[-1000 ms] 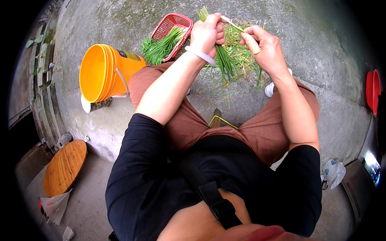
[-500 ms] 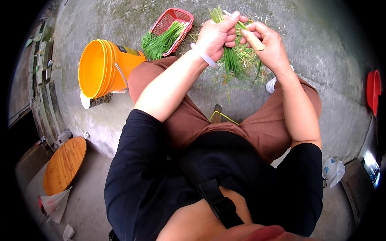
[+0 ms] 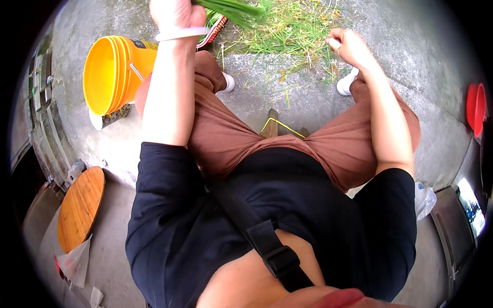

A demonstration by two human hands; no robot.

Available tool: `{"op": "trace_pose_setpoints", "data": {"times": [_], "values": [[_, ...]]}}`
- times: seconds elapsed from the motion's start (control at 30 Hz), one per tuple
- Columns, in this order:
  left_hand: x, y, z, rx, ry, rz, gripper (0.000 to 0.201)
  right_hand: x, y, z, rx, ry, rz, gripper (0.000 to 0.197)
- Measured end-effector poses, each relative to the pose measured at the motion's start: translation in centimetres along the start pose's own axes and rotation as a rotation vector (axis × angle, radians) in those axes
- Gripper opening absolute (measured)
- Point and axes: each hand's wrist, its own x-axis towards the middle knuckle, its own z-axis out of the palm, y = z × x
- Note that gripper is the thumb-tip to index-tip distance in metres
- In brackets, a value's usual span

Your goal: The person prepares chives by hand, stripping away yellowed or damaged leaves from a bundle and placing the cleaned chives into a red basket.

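One concrete floor (image 3: 423,66): grey and rough, spread below both hands and out past them on either side.
Round wooden panel (image 3: 81,208): well apart from the left hand, off to its left and much nearer the body.
Loose green and yellow scraps (image 3: 292,33): strewn over the ground between the two hands, the thickest part just left of the right hand.
Yellow bucket (image 3: 123,72): left of the left forearm and closer to the body than the left hand.
Red basin (image 3: 479,110): far to the right of the right hand, near the edge of the view.
Red basket (image 3: 217,28): just to the right of the left wrist, mostly hidden by arm and greens.
Left hand (image 3: 177,14): grasping the green stalks, its far side cut off by the upper edge.
Right hand (image 3: 349,46): fingers curled in toward the thumb; I cannot tell whether anything is pinched there.
Green stalks (image 3: 233,10): a bunch in the left hand, pointing rightward over the basket toward the scraps.
Pale bangle (image 3: 183,34): around the left wrist.
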Motion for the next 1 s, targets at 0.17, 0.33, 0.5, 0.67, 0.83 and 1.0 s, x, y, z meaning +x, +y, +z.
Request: {"op": "trace_pose_setpoints", "data": {"times": [0.17,0.33,0.5,0.67,0.83,1.0], "values": [[-1.5,1.7,-1.3,0.290,-0.007,0.028,0.010,-0.4,10.0,9.3,0.011,-0.304,0.329,0.023],[-3.0,2.1,-0.4,0.443,-0.043,0.013,0.029,-0.2,14.1,19.4,-0.026,-0.058,0.596,0.027],[-3.1,3.8,-1.8,0.558,-0.058,0.035,0.030,3.2,9.5,23.0,0.154,-0.166,0.540,0.038],[-2.7,4.4,-3.7,0.569,-0.157,0.004,0.031,11.2,5.0,20.1,0.010,-0.053,0.507,0.067],[-2.4,4.8,-3.5,0.519,-0.214,0.004,0.030,19.0,4.3,18.5,0.051,0.117,0.464,0.078],[-1.9,4.2,-3.3,0.607,-0.204,0.013,0.031,21.5,6.0,21.0,-0.074,-0.160,0.372,0.061]]}}
